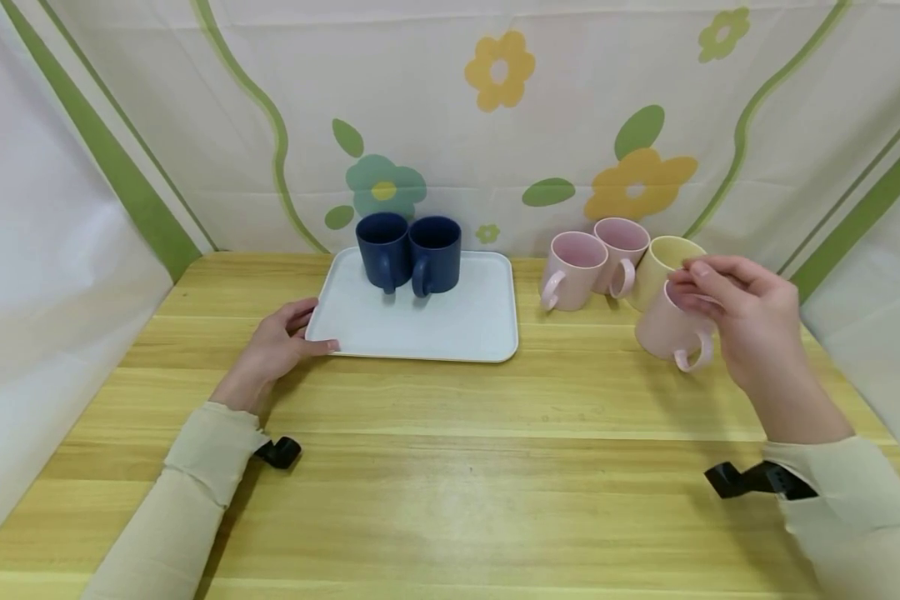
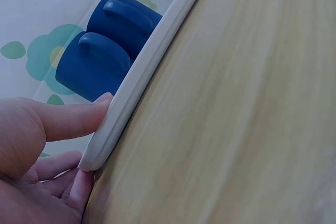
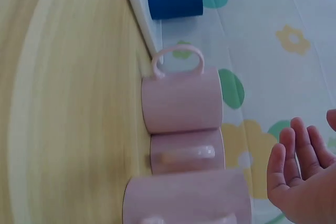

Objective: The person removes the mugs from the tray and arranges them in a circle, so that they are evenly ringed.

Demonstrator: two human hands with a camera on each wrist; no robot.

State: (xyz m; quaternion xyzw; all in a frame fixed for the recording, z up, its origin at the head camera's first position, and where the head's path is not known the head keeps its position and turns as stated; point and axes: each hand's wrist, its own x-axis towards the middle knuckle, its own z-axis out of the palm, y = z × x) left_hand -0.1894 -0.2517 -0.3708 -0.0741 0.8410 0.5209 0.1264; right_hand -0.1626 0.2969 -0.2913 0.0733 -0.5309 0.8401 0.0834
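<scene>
My left hand [image 1: 273, 343] grips the near left corner of a white tray [image 1: 420, 327]. In the left wrist view its thumb lies on the rim and other fingers are lower, at the tray's edge. Two dark blue mugs [image 1: 437, 260] stand side by side toward the back of the tray. My right hand [image 1: 753, 317] hovers above the nearest pink mug [image 1: 662, 327], holding nothing; in the right wrist view its fingers are loosely bent and apart from the mugs. Partly hidden behind that mug is a yellow mug [image 1: 648, 282].
Two more pink mugs [image 1: 579, 279] stand close together between the tray and the yellow mug. Behind the wooden table [image 1: 450, 467] hangs a white curtain [image 1: 435, 100] with flowers printed on it. White sheets also border both sides.
</scene>
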